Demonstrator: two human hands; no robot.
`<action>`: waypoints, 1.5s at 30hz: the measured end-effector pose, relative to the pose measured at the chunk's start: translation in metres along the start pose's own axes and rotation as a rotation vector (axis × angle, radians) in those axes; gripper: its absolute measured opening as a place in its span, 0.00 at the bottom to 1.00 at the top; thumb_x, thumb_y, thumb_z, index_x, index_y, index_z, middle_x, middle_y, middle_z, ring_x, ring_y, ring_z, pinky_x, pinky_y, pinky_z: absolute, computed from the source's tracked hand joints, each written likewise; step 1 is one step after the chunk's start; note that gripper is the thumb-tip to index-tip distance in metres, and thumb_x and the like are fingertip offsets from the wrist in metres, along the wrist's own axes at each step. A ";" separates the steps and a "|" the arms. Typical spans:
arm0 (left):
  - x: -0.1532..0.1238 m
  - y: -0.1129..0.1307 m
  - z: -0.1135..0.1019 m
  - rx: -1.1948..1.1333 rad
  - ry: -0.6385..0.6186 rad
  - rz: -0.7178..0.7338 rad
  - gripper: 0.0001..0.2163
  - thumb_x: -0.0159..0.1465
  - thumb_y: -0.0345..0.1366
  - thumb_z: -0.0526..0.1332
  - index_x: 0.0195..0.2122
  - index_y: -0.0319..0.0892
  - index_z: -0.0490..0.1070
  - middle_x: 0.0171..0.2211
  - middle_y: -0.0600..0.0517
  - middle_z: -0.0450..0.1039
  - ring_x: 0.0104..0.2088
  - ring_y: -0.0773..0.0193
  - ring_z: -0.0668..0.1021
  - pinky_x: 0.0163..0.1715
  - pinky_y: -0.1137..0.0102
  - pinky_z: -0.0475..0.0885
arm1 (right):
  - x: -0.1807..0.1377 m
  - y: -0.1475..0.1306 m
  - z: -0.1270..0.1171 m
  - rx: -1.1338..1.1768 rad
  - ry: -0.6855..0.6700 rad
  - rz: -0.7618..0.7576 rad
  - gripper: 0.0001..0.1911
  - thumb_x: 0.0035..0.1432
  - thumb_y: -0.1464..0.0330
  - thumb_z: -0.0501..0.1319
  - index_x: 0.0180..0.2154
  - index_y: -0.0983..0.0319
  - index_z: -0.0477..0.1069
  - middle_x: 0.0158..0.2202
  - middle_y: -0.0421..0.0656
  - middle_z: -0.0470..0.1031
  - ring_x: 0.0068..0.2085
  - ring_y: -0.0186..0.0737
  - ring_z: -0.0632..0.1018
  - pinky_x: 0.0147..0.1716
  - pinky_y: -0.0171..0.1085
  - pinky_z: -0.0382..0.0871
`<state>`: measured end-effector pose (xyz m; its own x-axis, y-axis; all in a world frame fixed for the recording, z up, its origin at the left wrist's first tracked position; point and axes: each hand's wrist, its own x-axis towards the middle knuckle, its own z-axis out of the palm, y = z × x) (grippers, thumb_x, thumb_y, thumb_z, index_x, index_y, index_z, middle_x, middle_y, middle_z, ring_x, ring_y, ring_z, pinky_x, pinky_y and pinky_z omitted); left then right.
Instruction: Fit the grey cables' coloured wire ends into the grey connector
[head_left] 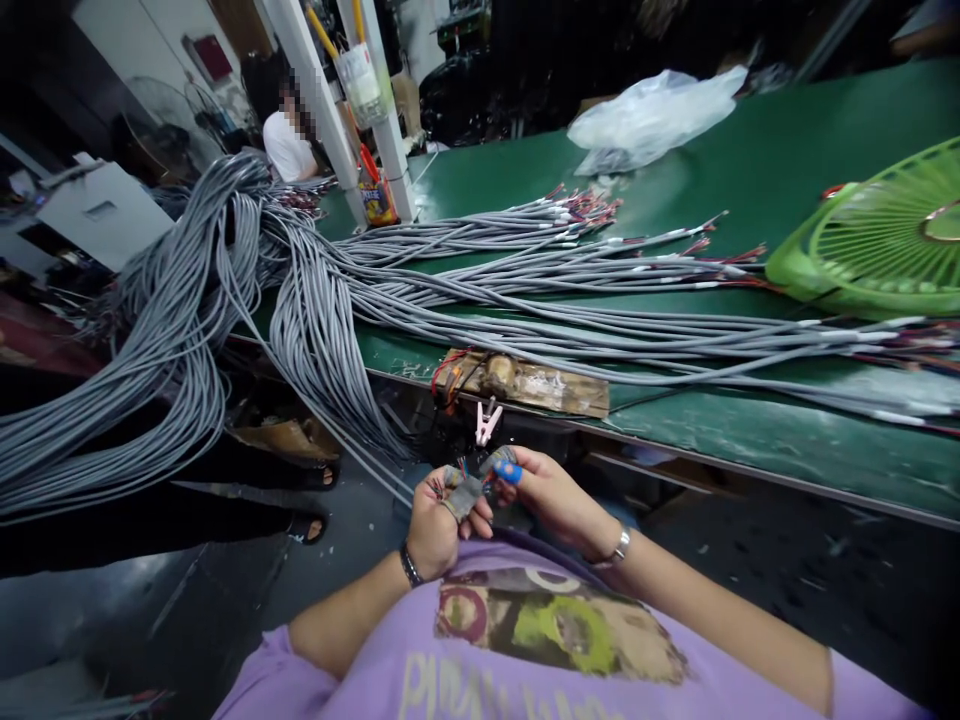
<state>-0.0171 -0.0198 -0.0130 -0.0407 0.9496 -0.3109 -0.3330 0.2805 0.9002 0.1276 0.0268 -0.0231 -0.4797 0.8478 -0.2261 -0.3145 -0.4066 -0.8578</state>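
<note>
Both my hands meet just below the table edge, above my purple shirt. My left hand (439, 525) is closed around the end of a grey cable (375, 470), whose coloured wire tips (459, 470) stick out between the fingers. Grey tape wraps its fingertips. My right hand (544, 490) pinches those same wire tips, with a blue cover on its thumb. The cable runs up and left from my hands to the big bundle.
A large bundle of grey cables (315, 300) drapes over the green table (750, 430) and its left edge. A wooden block with a clip (525, 382) sits at the table edge. A green fan grille (877, 240), a plastic bag (652, 115) and a seated person (289, 140) lie beyond.
</note>
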 end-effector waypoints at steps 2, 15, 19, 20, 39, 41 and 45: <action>0.000 0.005 0.001 -0.028 0.012 0.013 0.13 0.51 0.43 0.64 0.24 0.39 0.64 0.17 0.53 0.72 0.12 0.71 0.71 0.09 0.79 0.51 | 0.006 0.000 -0.003 0.114 0.020 0.043 0.21 0.48 0.51 0.63 0.29 0.64 0.72 0.23 0.38 0.68 0.23 0.30 0.65 0.25 0.33 0.62; 0.015 0.020 0.010 -0.102 -0.002 -0.058 0.13 0.49 0.41 0.65 0.25 0.40 0.61 0.15 0.55 0.71 0.10 0.71 0.70 0.08 0.80 0.50 | 0.041 -0.014 0.009 0.366 -0.019 0.013 0.19 0.46 0.53 0.65 0.28 0.63 0.73 0.25 0.38 0.70 0.25 0.30 0.68 0.27 0.32 0.62; 0.018 0.017 0.012 -0.080 0.002 -0.091 0.12 0.50 0.40 0.64 0.24 0.40 0.61 0.15 0.55 0.71 0.10 0.71 0.70 0.08 0.80 0.50 | 0.041 -0.014 0.011 0.366 0.010 -0.016 0.17 0.46 0.55 0.66 0.26 0.63 0.73 0.24 0.39 0.70 0.26 0.32 0.68 0.28 0.33 0.62; 0.018 0.017 0.013 -0.076 0.001 -0.095 0.12 0.50 0.40 0.64 0.24 0.40 0.61 0.15 0.55 0.71 0.10 0.71 0.70 0.08 0.80 0.50 | 0.042 -0.013 0.011 0.353 0.006 -0.018 0.17 0.47 0.55 0.66 0.26 0.63 0.72 0.24 0.39 0.70 0.26 0.32 0.69 0.29 0.33 0.62; 0.003 0.020 -0.002 -0.194 0.068 -0.027 0.15 0.47 0.43 0.64 0.24 0.41 0.59 0.12 0.55 0.70 0.07 0.71 0.68 0.06 0.80 0.45 | 0.063 -0.209 0.028 -0.849 -0.132 -0.290 0.18 0.55 0.64 0.61 0.48 0.61 0.67 0.29 0.42 0.76 0.23 0.31 0.69 0.23 0.31 0.64; 0.001 0.023 -0.003 -0.207 0.091 0.015 0.14 0.47 0.43 0.64 0.24 0.41 0.60 0.13 0.55 0.70 0.08 0.71 0.69 0.07 0.81 0.46 | 0.080 -0.225 0.049 -0.744 0.070 -0.387 0.17 0.54 0.68 0.61 0.46 0.65 0.67 0.27 0.42 0.74 0.21 0.28 0.67 0.21 0.30 0.63; -0.004 0.027 -0.008 -0.229 0.127 0.055 0.14 0.48 0.41 0.64 0.24 0.41 0.59 0.14 0.55 0.70 0.09 0.71 0.69 0.07 0.81 0.48 | 0.057 -0.190 0.056 -0.584 -0.025 -0.438 0.11 0.54 0.63 0.61 0.36 0.65 0.71 0.27 0.41 0.72 0.23 0.28 0.67 0.23 0.29 0.63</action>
<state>-0.0334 -0.0173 0.0097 -0.1776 0.9332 -0.3125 -0.5306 0.1766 0.8290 0.1135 0.1333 0.1526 -0.4310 0.8801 0.1992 0.0030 0.2222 -0.9750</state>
